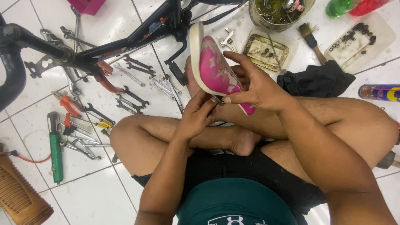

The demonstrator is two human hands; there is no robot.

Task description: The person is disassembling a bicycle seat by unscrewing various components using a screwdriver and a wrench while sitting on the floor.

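Head view, looking down at our crossed legs on a white tiled floor (104, 196). At the centre of the frame we hold a pink and white saddle (212, 66), tilted on edge with its underside turned toward us. Our right hand (254, 85) closes its grip on the saddle's lower right part, thumb along the rim and fingers curled over the pink face. Our left hand (198, 114) comes up from below; its fingertips pinch a small dark metal part (218, 99) at the saddle's lower edge, just beside the right thumb.

Behind the saddle, a black bicycle frame (125, 39) runs from the left edge toward the top centre. Below it, at the left of the frame, spanners (131, 98) and pliers (66, 104) lie scattered on the tiles, with a green pump (55, 152) near the left edge and a brown ribbed object (18, 198) at the lower left corner.

Across the top right stand a can of small parts (277, 14), a tray of bolts (266, 52), a brush (310, 39) and a second tray (358, 41). A black cloth (318, 79) lies just beside our right knee, and a spray can (381, 92) lies at the right edge.
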